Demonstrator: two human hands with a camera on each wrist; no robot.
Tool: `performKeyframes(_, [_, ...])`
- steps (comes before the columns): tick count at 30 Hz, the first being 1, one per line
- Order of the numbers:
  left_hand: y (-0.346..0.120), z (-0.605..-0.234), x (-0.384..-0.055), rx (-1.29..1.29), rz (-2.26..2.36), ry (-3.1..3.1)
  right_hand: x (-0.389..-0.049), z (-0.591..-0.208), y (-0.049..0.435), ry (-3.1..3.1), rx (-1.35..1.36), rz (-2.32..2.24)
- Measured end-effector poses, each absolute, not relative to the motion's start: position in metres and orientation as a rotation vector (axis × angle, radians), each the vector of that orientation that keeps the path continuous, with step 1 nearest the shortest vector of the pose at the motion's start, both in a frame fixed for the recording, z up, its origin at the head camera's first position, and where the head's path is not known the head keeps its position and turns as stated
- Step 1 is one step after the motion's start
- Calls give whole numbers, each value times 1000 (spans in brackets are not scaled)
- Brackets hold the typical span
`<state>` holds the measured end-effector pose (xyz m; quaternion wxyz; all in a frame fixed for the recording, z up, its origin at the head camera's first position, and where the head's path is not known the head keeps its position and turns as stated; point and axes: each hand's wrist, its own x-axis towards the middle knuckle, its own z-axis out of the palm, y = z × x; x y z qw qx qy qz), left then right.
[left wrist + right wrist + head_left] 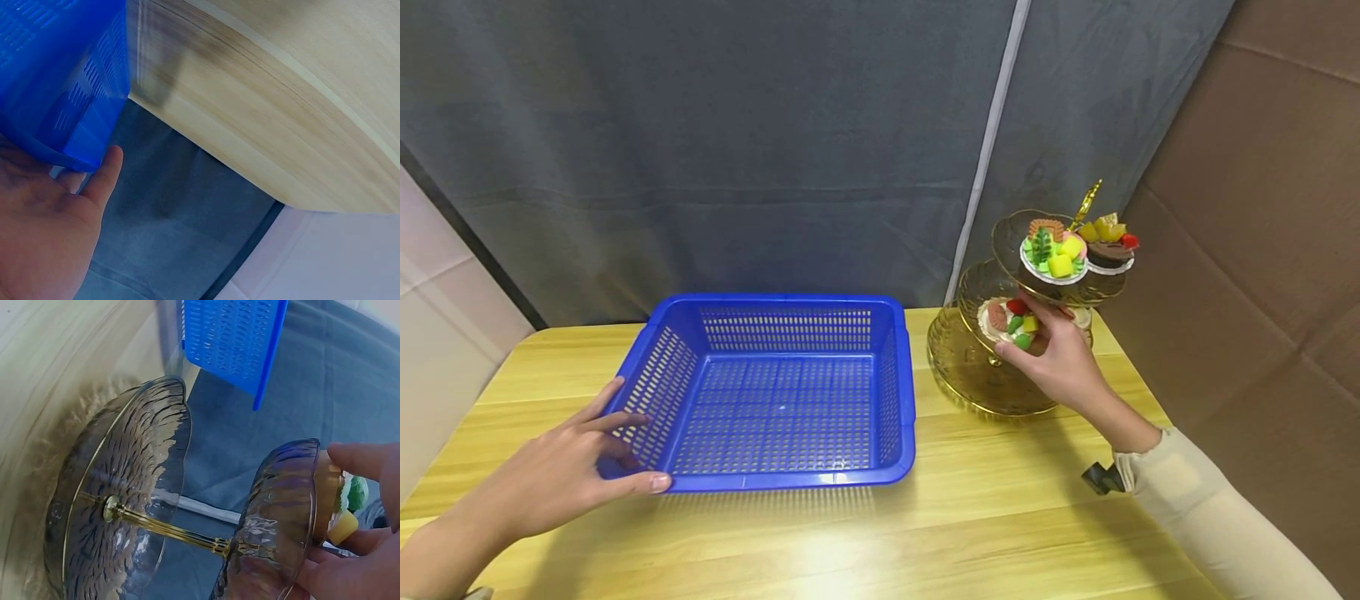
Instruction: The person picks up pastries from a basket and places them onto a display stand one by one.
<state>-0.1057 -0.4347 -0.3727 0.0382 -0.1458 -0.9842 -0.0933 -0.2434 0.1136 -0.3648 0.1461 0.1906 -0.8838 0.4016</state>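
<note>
At the right, my right hand (1063,358) pinches a small toy fruit tart (1003,323) between thumb and fingers. Strawberry-red, green and yellow toppings sit on its cream. The tart is at the middle tier of a gold-trimmed glass cake stand (962,392); in the right wrist view its brown side (325,494) shows right at the tier's rim. My left hand (561,467) rests on the left front corner of a blue plastic basket (790,482), thumb along the front rim and fingers spread over the left rim. The basket stands upright on the table with nothing inside.
On the top tier sit a toy cupcake (1052,254) with green and yellow toppings and a chocolate one (1108,254) with fruit. A gold handle (1086,204) rises there. Grey curtain (737,150) hangs behind the wooden table (970,517); a brown panel (1262,250) stands right.
</note>
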Motion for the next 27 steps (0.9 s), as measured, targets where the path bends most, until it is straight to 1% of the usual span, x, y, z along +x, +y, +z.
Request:
performKeyframes(14, [-436, -372, -105, -454, -280, -3012, -241, -368, 114, -2598, 564, 1140])
performKeyframes(21, [-436, -371, -105, -434, -272, -3030, -234, -369, 117, -2608, 593, 944])
performKeyframes(27, [-434, -369, -108, -465, -264, -3044, -219, -367, 124, -2626, 550, 845])
